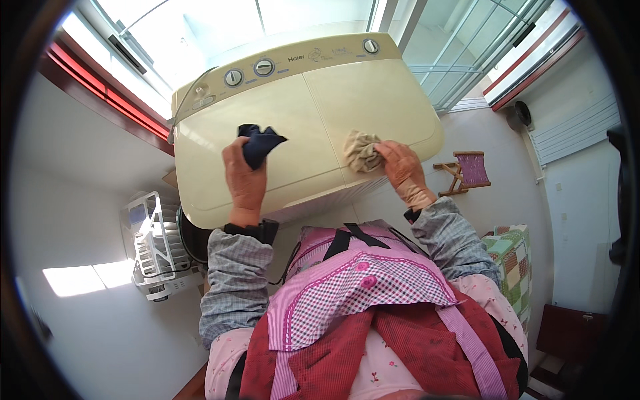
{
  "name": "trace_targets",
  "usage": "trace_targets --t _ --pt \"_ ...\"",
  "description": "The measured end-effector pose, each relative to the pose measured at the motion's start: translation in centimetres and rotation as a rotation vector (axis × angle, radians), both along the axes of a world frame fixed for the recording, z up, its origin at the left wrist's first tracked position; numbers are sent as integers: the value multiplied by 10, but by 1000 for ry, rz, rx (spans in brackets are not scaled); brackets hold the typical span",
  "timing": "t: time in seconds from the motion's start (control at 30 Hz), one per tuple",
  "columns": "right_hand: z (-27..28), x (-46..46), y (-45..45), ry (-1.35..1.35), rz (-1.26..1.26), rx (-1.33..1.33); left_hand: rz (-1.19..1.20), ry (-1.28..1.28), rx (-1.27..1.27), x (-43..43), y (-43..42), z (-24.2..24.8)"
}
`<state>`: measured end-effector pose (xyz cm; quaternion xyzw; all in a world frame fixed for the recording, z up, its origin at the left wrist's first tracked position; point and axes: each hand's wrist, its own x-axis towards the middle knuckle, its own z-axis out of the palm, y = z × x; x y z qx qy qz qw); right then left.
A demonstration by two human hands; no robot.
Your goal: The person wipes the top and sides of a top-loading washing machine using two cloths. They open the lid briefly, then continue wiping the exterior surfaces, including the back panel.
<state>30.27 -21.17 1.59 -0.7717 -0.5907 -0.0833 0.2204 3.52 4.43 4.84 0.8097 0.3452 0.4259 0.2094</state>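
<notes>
My left hand (245,172) grips a dark navy cloth (260,144) above the left lid of a cream Haier twin-tub washing machine (260,107). A crumpled beige cloth (362,151) is in the fingers of my right hand (402,162), over the front edge of the right lid. Whether the beige cloth rests on the lid or hangs just over it, I cannot tell. Both lids lie closed. Several knobs line the back panel, such as the middle dial (264,67).
A wooden folding stool (465,172) with a purple woven seat stands right of the machine. At left is a white plastic rack (157,240). A patchwork cloth (510,265) covers something at right. Glass windows (225,25) rise behind the machine, and a black pipe end (520,115) sits by the right wall.
</notes>
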Motion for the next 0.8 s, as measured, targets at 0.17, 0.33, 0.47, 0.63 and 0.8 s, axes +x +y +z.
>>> trace_targets --t 0.17,0.33,0.47,0.63,0.8 --pt "-10 65 -38 199 -277 211 148 163 -48 -43 10 -24" --pt "-21 21 4 50 -280 -51 152 255 78 -42 1 -46" --pt "-15 -45 27 53 -24 -98 174 272 89 -40 -1 -49" --pt "-19 3 8 -12 -78 -41 201 296 99 -39 -4 -48" --pt "-17 110 -27 84 -437 238 189 287 103 -37 -5 -48"
